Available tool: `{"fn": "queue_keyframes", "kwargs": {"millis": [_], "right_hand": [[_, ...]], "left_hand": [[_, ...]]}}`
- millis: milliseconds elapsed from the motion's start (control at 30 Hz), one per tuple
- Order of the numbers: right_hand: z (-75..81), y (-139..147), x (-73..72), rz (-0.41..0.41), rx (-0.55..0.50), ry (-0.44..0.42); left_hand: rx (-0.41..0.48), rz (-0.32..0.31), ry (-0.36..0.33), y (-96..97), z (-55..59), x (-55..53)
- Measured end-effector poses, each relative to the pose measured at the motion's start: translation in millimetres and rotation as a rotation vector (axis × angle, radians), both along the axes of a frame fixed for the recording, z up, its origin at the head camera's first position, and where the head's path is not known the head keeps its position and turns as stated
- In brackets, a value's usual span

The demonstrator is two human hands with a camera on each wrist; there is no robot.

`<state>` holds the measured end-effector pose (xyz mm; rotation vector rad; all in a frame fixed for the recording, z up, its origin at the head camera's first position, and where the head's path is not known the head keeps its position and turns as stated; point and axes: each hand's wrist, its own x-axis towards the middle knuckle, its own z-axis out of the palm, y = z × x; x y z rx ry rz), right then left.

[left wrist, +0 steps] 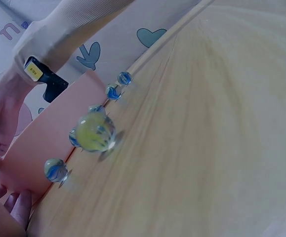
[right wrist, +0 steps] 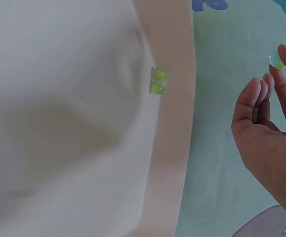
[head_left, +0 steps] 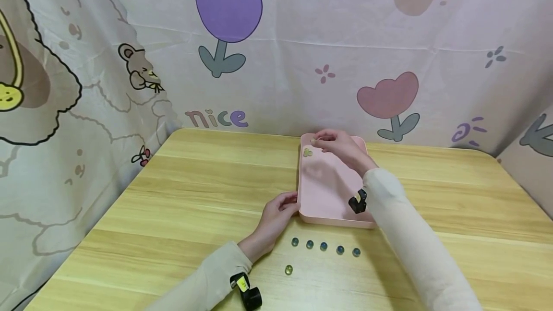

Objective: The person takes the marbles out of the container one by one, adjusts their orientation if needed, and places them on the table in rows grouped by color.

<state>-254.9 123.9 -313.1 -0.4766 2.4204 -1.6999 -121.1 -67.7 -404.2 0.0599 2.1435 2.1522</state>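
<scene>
My right hand (head_left: 341,150) is over the far end of a pink tray (head_left: 328,191). Between thumb and forefinger it pinches a clear marble (right wrist: 276,60) with a yellow-green tint. Below that hand, a small cluster of yellow-green marbles (head_left: 307,152) lies inside the tray by its far left corner. My left hand (head_left: 276,217) holds the tray's left side near the front corner, its fingers (left wrist: 21,210) against the outer wall.
In front of the tray, several blue-swirled marbles (head_left: 323,246) form a row on the wooden table (head_left: 216,181). Nearer to me lies a single yellow-green marble (head_left: 288,269). A printed cloth (head_left: 281,85) hangs behind the table's far edge.
</scene>
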Motion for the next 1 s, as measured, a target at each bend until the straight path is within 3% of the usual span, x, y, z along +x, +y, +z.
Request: {"fn": "queue_keyframes", "kwargs": {"millis": [300,600,1000], "right_hand": [[-0.5,6,8.7,-0.190,0.079,0.101],[4.5,9,25.6,-0.143,-0.050,0.187],[12.8,2,47.2,-0.145,-0.025,0.206]], "left_hand": [[0.008,0.002,-0.002,0.2,0.3,0.8],[0.026,0.003,-0.010,0.2,1.5,-0.1],[0.027,0.009,-0.009,0.1,2.6,1.6]]}}
